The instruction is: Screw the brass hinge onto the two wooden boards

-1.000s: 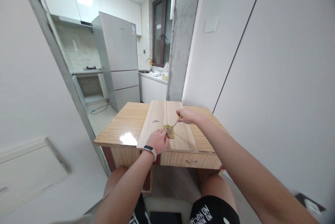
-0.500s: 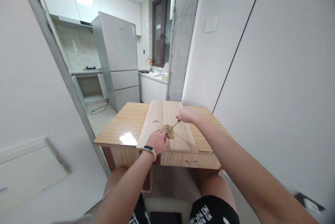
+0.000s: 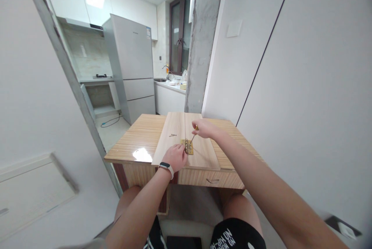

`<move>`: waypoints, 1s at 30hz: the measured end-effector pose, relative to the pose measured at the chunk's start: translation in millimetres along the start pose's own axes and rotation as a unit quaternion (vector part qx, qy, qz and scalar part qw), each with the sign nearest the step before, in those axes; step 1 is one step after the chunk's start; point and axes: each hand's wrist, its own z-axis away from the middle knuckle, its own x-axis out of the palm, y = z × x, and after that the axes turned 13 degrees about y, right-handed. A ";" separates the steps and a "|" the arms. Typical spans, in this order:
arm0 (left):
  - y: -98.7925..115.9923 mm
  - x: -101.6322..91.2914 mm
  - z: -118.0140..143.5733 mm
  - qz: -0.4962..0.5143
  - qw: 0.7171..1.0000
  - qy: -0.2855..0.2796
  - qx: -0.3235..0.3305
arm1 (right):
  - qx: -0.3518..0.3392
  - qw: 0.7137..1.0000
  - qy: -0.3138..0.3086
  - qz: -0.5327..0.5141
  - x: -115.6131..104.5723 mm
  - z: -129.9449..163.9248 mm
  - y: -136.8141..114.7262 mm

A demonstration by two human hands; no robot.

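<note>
A brass hinge [image 3: 190, 149] lies across the seam between two pale wooden boards, the left board [image 3: 162, 150] and the right board [image 3: 207, 158]. My left hand [image 3: 176, 156] rests on the left board, its fingers closed and pressing on the hinge's left side, which they partly cover. From the right, my right hand [image 3: 205, 128] grips a screwdriver [image 3: 192, 139] with a yellowish handle. The screwdriver slants down, its tip at the hinge's right leaf. Several small screws [image 3: 173, 135] lie loose on the left board.
The boards lie on a glossy wood-grain desk [image 3: 135, 136] with a drawer [image 3: 226, 178] in front. My legs are below it. A white wall [image 3: 290, 86] stands close on the right. Behind the desk are a fridge [image 3: 133, 55] and a kitchen sink [image 3: 160, 80].
My right hand has shifted slightly left and turned around the screwdriver handle, and the screwdriver stands steeper. My left hand has stayed in place on the hinge.
</note>
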 end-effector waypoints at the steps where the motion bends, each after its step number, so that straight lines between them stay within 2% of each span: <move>1: 0.2 -0.3 -0.1 0.000 1.000 0.000 0.000 | 0.011 1.000 -0.002 0.008 -0.3 -0.1 -0.8; 7: 0.5 -0.8 0.0 0.001 1.000 -0.003 -0.002 | 0.055 0.994 -0.065 0.073 -11.1 -2.7 -2.5; 13: -0.1 0.0 0.7 0.000 1.000 -0.002 -0.006 | 0.077 0.989 -0.093 0.084 -15.9 -2.1 -1.1; 17: 0.6 -0.5 0.6 0.001 1.000 -0.003 -0.010 | 0.068 0.991 -0.084 0.079 -15.3 -1.2 0.3; 26: 0.8 -1.0 -0.5 0.003 1.000 -0.005 -0.003 | -0.002 0.999 -0.036 0.003 -11.4 -1.9 -1.5; 30: 1.3 -2.0 -0.8 0.000 1.000 -0.006 -0.001 | 0.019 0.999 -0.020 0.040 -10.8 -0.4 -6.5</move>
